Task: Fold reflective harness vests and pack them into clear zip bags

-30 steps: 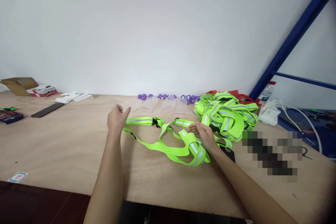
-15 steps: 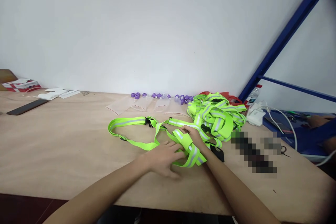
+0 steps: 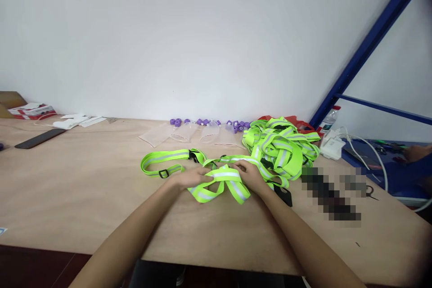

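Note:
A neon green reflective strap (image 3: 227, 174) with a silver stripe lies bunched between my two hands. My left hand (image 3: 195, 177) pinches its left side, the fingertips over the band. At the right side, my right hand (image 3: 249, 174) has its fingers curled on the same strap. Part of the strap loops out to the left on the table, with a black slider (image 3: 164, 173) and a black buckle (image 3: 193, 156). Just behind my right hand is a large tangled pile of similar green straps (image 3: 281, 148).
Clear plastic bags (image 3: 185, 131) and purple rolls (image 3: 240, 126) line the wall. A bottle (image 3: 329, 119), white adapter (image 3: 332, 146) and scissors (image 3: 370, 191) are at the right. Another person's hand (image 3: 418, 153) shows at the far right. A dark flat bar (image 3: 40, 138) lies left.
My left hand has gone from spread fingers to gripping the strap and sits a little further left. The bunched strap has spread out leftward between my hands.

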Action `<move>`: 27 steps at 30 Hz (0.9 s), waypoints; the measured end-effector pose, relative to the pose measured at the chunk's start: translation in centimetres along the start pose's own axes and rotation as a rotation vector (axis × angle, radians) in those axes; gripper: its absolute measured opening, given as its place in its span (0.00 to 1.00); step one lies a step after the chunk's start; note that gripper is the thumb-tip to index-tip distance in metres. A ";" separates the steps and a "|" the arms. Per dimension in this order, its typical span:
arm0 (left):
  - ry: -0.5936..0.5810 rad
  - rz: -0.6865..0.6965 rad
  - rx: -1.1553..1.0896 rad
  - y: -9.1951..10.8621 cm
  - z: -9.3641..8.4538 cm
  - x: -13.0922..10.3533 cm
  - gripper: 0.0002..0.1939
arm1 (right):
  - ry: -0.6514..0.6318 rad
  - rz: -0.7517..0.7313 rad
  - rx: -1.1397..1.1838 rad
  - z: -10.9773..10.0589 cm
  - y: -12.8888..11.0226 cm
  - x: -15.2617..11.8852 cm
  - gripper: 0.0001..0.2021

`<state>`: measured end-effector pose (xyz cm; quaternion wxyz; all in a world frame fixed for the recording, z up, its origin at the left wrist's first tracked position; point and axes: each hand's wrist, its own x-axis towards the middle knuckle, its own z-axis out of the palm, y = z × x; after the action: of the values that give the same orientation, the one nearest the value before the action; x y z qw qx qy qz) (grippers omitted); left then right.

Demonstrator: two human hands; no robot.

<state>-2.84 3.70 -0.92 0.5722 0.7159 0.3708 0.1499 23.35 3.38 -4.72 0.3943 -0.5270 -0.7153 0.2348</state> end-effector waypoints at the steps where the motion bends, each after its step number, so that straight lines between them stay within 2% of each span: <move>1: -0.050 -0.040 0.014 -0.1 -0.9 -0.4 0.17 | 0.006 -0.024 -0.056 -0.1 0.1 0.1 0.13; 4: -0.095 -0.071 0.056 -0.4 -3.1 -1.5 0.15 | 0.005 -0.103 -0.177 -0.4 0.6 0.2 0.11; 9: 0.118 0.028 0.079 -1.4 -4.5 -1.6 0.18 | -0.097 -0.209 -0.199 -0.7 -0.1 -0.2 0.10; 15: 0.114 0.004 0.079 -2.9 -4.7 -0.8 0.22 | -0.293 -0.320 -0.105 -0.2 -2.8 -1.4 0.27; 17: 0.108 -0.015 0.081 -2.9 -4.8 -0.8 0.23 | -0.320 -0.334 -0.156 -0.1 -3.3 -1.4 0.28; 20: 0.102 -0.044 0.088 -2.4 -5.1 -1.0 0.24 | -0.296 -0.356 -0.243 0.0 -3.4 -1.3 0.22; 23: 0.114 -0.071 0.100 -2.0 -5.4 -1.4 0.25 | -0.245 -0.338 -0.266 -0.2 -3.0 -1.1 0.21; 27: 0.198 -0.084 0.127 -2.0 -6.0 -1.9 0.24 | -0.162 -0.162 -0.063 -0.8 -2.3 -1.0 0.14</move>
<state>-8.70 6.72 -0.59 0.4920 0.7162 0.4641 0.1720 22.81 1.59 -2.83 0.3362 -0.4591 -0.7920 0.2213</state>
